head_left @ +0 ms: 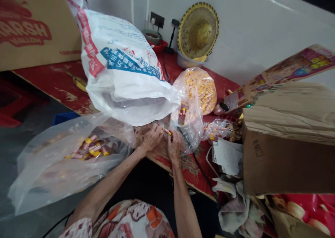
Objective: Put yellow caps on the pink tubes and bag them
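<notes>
My left hand and my right hand meet at the front edge of a worn red table. Both are pinched together on a small pink and yellow piece held between their fingertips. Just behind them stands a clear bag of yellow and pink pieces. To my left a large clear plastic bag holds several more such pieces. Above my hands leans a big white printed sack, its open mouth facing me.
A brown cardboard box with paper on top stands at the right, with rags and papers beside it. A straw hat leans on the back wall. A cardboard box is at the far left. A black cable runs off the table.
</notes>
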Demonstrator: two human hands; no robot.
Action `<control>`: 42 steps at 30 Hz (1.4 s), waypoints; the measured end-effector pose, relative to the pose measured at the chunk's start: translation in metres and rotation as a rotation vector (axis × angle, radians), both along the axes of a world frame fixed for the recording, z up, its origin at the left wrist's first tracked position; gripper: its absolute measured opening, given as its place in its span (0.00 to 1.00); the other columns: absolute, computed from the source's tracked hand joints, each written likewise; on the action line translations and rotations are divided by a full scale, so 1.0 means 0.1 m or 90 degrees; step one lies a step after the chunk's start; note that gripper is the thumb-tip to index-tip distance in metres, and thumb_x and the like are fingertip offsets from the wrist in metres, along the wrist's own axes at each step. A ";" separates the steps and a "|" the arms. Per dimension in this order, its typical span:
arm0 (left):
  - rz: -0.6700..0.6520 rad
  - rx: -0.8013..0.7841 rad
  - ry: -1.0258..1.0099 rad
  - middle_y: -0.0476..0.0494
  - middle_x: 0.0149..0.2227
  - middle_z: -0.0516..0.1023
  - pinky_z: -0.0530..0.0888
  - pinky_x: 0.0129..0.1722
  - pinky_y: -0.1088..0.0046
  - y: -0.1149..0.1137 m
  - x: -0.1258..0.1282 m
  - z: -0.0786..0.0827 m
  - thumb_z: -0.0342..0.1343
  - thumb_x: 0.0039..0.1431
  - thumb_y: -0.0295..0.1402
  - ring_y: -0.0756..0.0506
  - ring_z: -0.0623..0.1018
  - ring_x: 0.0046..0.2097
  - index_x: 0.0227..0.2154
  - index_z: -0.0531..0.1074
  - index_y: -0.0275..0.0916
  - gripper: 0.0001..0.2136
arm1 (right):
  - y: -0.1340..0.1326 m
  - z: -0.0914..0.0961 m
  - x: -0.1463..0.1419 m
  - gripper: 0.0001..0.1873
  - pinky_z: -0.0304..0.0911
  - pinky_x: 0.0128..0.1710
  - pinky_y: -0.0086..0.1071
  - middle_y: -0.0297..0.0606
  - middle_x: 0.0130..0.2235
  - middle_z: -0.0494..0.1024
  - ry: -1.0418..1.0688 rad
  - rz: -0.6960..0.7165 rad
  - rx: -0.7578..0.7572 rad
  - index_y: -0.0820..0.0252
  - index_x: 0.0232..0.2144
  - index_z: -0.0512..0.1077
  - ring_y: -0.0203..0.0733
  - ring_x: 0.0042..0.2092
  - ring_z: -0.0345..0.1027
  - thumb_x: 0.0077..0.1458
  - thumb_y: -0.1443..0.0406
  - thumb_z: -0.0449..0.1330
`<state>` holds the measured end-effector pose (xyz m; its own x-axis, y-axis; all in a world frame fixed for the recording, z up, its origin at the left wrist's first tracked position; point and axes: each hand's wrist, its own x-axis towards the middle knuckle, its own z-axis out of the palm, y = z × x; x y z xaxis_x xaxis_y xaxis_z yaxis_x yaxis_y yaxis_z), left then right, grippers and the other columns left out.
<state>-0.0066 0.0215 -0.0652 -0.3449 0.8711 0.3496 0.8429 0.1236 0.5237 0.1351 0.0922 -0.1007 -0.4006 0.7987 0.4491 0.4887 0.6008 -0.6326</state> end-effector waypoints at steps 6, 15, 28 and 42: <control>-0.003 0.054 -0.039 0.43 0.45 0.76 0.76 0.42 0.72 -0.05 0.03 0.07 0.47 0.75 0.36 0.46 0.79 0.46 0.46 0.70 0.42 0.09 | -0.02 0.07 0.00 0.20 0.65 0.52 0.41 0.43 0.45 0.78 -0.001 0.006 -0.001 0.57 0.46 0.78 0.47 0.47 0.68 0.74 0.54 0.49; -0.004 0.042 -0.031 0.43 0.47 0.75 0.77 0.41 0.74 -0.20 0.01 0.05 0.48 0.74 0.33 0.47 0.79 0.46 0.48 0.71 0.42 0.08 | -0.08 0.19 -0.04 0.25 0.64 0.46 0.38 0.42 0.40 0.77 0.001 0.000 0.048 0.58 0.43 0.78 0.46 0.43 0.68 0.76 0.51 0.46; 0.193 0.222 -0.013 0.40 0.46 0.77 0.77 0.53 0.65 -0.84 -0.32 0.21 0.51 0.71 0.35 0.44 0.78 0.51 0.48 0.71 0.43 0.07 | -0.06 0.14 -0.01 0.24 0.65 0.49 0.39 0.44 0.42 0.77 -0.002 0.006 0.048 0.59 0.45 0.78 0.46 0.44 0.68 0.75 0.52 0.46; 0.179 0.172 0.071 0.37 0.51 0.75 0.70 0.61 0.58 -0.91 -0.42 0.02 0.48 0.66 0.25 0.40 0.74 0.56 0.47 0.74 0.42 0.13 | -0.06 0.13 0.01 0.24 0.66 0.49 0.40 0.45 0.42 0.78 0.002 -0.003 0.057 0.59 0.44 0.78 0.47 0.45 0.70 0.75 0.51 0.48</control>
